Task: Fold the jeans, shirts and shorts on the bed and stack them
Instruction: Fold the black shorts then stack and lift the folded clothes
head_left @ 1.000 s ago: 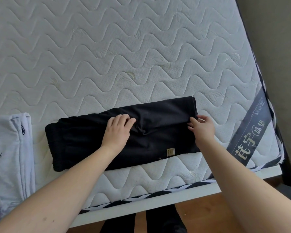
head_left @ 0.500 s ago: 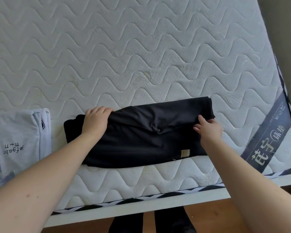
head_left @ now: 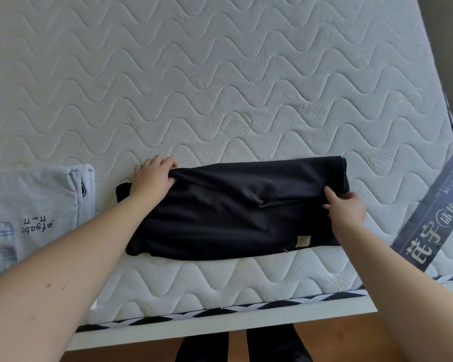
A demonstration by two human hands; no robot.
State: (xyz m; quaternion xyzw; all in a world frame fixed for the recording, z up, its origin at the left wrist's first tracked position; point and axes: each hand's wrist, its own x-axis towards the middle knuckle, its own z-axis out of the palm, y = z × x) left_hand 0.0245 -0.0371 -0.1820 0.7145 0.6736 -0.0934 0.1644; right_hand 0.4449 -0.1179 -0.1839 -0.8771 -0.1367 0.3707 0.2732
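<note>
I am gripping the black shorts (head_left: 236,210) with both hands near the front edge of the bed's quilted mattress (head_left: 220,87). My left hand (head_left: 152,176) is closing its fingers over the top left corner of the folded fabric, bunching it there. My right hand (head_left: 347,209) is pinching the right edge, with the thumb lying on top of the cloth and the other fingers curling beneath it. A small tan label (head_left: 303,241) is showing on the lower right part of the shorts. A folded white shirt (head_left: 29,207) with dark print is lying just beside them, to the left, without touching.
</note>
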